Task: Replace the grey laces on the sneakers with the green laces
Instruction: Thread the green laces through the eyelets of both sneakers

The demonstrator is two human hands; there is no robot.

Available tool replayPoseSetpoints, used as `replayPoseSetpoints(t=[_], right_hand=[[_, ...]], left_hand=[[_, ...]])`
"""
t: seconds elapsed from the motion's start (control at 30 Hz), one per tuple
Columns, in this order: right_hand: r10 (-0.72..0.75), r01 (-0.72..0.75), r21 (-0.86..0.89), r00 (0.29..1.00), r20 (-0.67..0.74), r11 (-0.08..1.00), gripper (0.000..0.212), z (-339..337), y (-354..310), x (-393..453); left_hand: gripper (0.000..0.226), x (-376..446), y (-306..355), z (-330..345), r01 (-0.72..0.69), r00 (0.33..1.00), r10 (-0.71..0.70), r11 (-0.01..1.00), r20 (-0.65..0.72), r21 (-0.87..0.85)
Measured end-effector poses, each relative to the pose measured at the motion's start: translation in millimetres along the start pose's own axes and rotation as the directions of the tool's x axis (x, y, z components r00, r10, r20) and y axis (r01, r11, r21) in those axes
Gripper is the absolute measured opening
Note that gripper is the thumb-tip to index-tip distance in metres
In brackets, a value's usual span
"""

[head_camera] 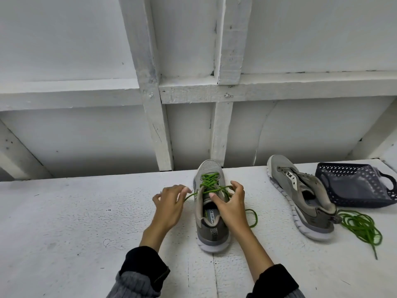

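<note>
The sneakers sit on a white painted bench (75,211) set against a white timber-framed wall (86,61). One grey sneaker (211,229) stands near the middle of the bench, heel toward the person and toe toward the wall, with a green lace (209,182) already criss-crossed through its eyelets. The second grey sneaker (300,201) stands to the right, well apart from the first, angled, and no lace shows in its eyelets. Just beyond it, a dark perforated basket (352,186) with a handle lies tipped on its side. A loose coil of a second green lace (363,227) lies on the bench beside the heel of the right sneaker.

The left hand (169,206), just left of the laced sneaker, has curled fingers pinching one end of the green lace. The right hand (231,204) lies over the sneaker's opening, fingers curled round the other strand, whose tail loops onto the bench to the right. Both arms wear dark sleeves with grey cuffs.
</note>
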State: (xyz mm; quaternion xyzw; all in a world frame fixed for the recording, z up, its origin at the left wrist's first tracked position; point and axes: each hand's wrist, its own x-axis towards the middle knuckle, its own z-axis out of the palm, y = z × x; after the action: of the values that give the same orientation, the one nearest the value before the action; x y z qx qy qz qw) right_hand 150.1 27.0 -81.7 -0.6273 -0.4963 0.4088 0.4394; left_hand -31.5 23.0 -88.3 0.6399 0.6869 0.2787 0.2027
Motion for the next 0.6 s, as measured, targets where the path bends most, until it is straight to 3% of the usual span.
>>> replayPoseSetpoints(t=[0.13,0.23,0.3,0.37,0.4,0.43,0.5,0.6], right_hand=[[0.038,-0.030,0.119,0.997,-0.066,0.992,0.061,-9.4,6.1,-11.3],[0.043,-0.038,0.113,0.998,-0.040,0.993,0.042,-15.6,7.2,-13.3],[0.023,-0.022,0.062,0.999,-0.022,0.998,0.024,-17.8,9.8,-11.4],[-0.011,0.011,0.037,1.000,-0.009,0.999,0.016,-20.3,11.6,-7.6],[-0.022,0.022,0.048,1.000,0.007,0.999,0.019,-22.1,12.1,-5.1],[-0.029,0.026,0.089,0.999,0.030,0.996,0.022,-23.9,9.8,-3.0],[0.014,-0.028,0.255,0.998,0.054,0.967,0.025,-27.7,-0.8,0.2],[0.132,-0.127,0.508,0.991,0.026,0.852,0.024,-30.4,-13.0,3.9]], left_hand=[[0.020,-5.7,14.0,6.4,-0.008,0.994,0.052,0.916,0.097,-0.402],[0.024,-1.7,19.6,5.3,0.140,0.990,-0.118,0.702,0.080,-0.698],[0.028,3.0,21.1,1.7,0.236,0.946,-0.300,0.378,0.122,-0.895],[0.029,10.0,18.5,-6.2,0.192,0.900,-0.393,-0.028,0.187,-0.981],[0.029,13.7,15.0,-11.0,0.134,0.890,-0.418,-0.148,0.184,-0.980],[0.028,16.7,12.3,-16.1,0.088,0.882,-0.440,-0.196,0.167,-0.977],[0.028,22.1,6.8,-25.2,0.064,0.861,-0.496,-0.121,0.116,-0.991],[0.031,23.3,2.6,-30.5,0.135,0.836,-0.549,0.196,0.006,-0.971]])
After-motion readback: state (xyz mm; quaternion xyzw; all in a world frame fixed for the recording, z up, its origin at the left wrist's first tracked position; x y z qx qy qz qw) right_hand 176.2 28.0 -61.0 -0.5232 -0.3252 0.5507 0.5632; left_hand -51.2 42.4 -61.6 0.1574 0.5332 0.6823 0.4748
